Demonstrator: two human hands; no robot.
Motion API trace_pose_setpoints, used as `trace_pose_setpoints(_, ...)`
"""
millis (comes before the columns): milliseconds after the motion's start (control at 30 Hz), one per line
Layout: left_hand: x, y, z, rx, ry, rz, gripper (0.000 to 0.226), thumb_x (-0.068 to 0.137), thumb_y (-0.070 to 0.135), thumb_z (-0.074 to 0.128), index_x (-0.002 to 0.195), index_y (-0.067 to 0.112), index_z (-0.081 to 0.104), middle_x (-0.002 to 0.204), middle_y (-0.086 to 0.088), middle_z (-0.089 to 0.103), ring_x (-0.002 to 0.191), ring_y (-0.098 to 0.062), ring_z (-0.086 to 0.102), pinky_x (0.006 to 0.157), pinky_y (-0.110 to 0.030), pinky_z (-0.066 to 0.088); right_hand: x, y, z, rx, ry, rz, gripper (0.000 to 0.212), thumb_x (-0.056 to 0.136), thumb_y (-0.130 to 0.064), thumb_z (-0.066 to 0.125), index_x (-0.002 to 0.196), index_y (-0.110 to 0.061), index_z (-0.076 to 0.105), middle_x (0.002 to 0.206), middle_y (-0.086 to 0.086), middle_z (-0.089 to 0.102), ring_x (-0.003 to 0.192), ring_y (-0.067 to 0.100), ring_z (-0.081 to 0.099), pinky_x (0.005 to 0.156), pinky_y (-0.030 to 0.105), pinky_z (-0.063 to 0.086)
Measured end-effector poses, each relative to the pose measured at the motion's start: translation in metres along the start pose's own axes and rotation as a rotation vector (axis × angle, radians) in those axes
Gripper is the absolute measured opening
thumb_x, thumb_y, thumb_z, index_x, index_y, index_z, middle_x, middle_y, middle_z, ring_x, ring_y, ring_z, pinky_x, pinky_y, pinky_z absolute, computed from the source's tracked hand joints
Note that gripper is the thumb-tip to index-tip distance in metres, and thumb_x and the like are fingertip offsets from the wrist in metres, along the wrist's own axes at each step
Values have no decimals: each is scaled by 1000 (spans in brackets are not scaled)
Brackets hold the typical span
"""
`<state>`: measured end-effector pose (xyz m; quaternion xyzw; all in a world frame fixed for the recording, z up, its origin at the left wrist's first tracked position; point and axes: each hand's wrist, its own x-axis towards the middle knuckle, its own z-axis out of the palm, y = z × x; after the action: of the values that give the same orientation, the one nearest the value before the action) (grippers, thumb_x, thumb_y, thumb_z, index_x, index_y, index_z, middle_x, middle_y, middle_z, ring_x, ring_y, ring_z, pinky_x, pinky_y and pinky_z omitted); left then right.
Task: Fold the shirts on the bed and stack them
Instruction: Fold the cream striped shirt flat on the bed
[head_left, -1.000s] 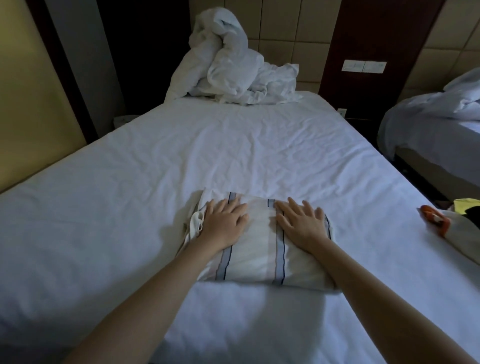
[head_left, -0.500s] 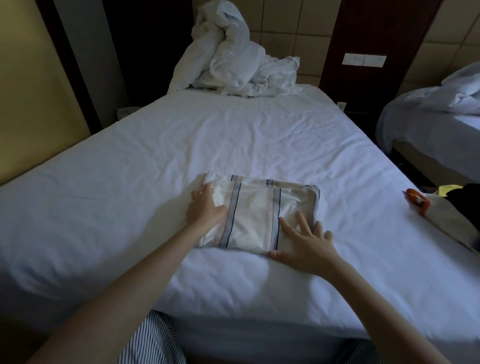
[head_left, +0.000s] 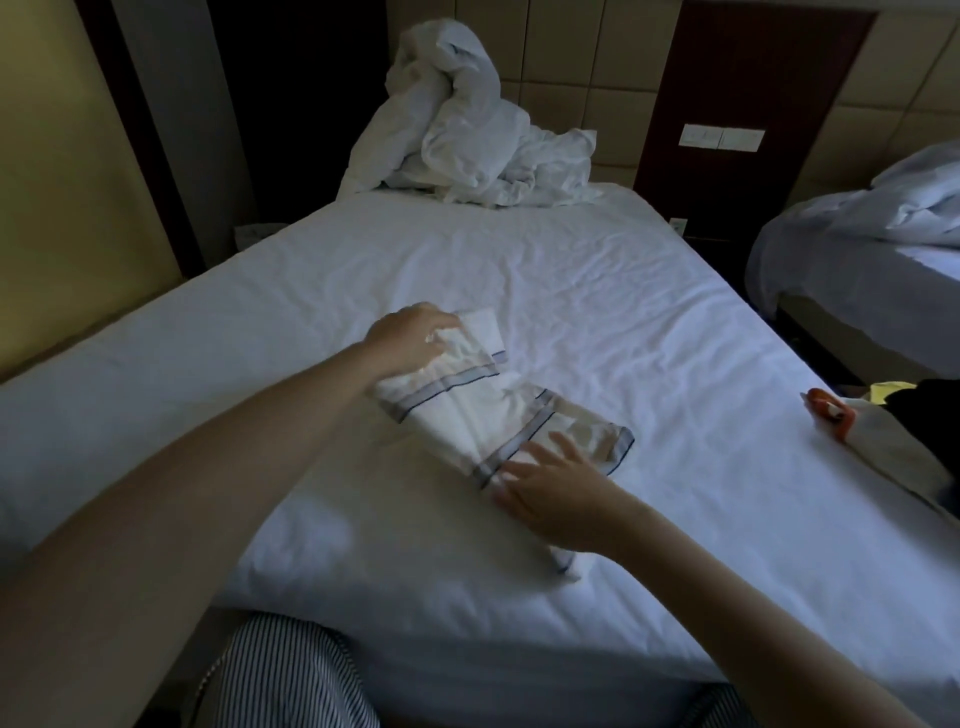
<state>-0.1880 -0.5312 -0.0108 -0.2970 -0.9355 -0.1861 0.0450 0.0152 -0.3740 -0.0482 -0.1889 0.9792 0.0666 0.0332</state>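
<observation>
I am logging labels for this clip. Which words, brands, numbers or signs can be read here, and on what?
No text can be read.
The shirt shows only stripes.
The switch plate on the wall looks blank.
The orange item at the right: too dim to tell any mark.

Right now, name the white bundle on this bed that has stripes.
The folded shirt nearest you; the crumpled duvet at the far end is plain white.
</observation>
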Motion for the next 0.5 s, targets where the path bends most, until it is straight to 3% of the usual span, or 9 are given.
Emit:
trace_pose_setpoints(100,-18,-22,-1,215,-122,-147,58,95,28,51,147,32,26,157,-7,13,132,-35,35,104,-40,34,18,10,-9,109,-19,-100,41,100,-44,27,125,-30,57,132,-7,56,130,16,38,114,40,15)
trace_pose_setpoints(167,-42,-33,11,205,-70,-300,63,93,34,50,149,28,20,157,-12,8,132,-39,31,103,-43,34,37,30,-6,227,169,-9,32,99,-35,38,115,-24,64,119,-2,64,114,18,51,107,39,30)
trace_pose_setpoints(233,-66,-33,24,90,24,-515,68,90,36,53,147,21,18,151,-18,14,130,-40,29,101,-43,34,60,50,0,270,278,169,37,97,-40,42,127,-24,54,134,0,54,124,23,43,108,39,27)
trace_pose_setpoints(300,-81,-32,37,-148,24,-769,84,81,40,62,146,18,14,146,-21,17,131,-38,26,104,-42,34,76,62,7,372,189,379,57,92,-52,42,143,-27,33,151,1,31,138,28,25,113,43,18)
trace_pose_setpoints(367,-89,-29,46,-607,23,-937,108,61,43,73,146,20,11,144,-17,26,127,-32,37,95,-42,47,86,64,21,520,85,532,74,87,-64,41,146,-27,20,154,5,22,139,32,20,112,46,17)
trace_pose_setpoints(433,-97,-21,54,-1022,133,-966,124,43,36,77,146,22,9,141,-14,36,119,-27,50,67,-36,55,88,58,36,448,64,566,78,83,-72,37,143,-24,25,147,8,30,133,32,28,108,45,22)
trace_pose_setpoints(467,-102,-15,59,-1087,164,-951,131,37,35,77,147,25,7,142,-14,36,117,-27,52,64,-33,55,87,56,42,360,80,546,75,83,-72,35,140,-24,29,142,8,35,130,31,31,106,43,24)
trace_pose_setpoints(500,-106,-8,64,-1040,159,-915,134,36,36,78,148,27,5,145,-16,32,121,-29,49,72,-36,55,86,53,44,299,99,513,72,85,-71,33,139,-23,30,140,8,36,128,31,33,105,43,25)
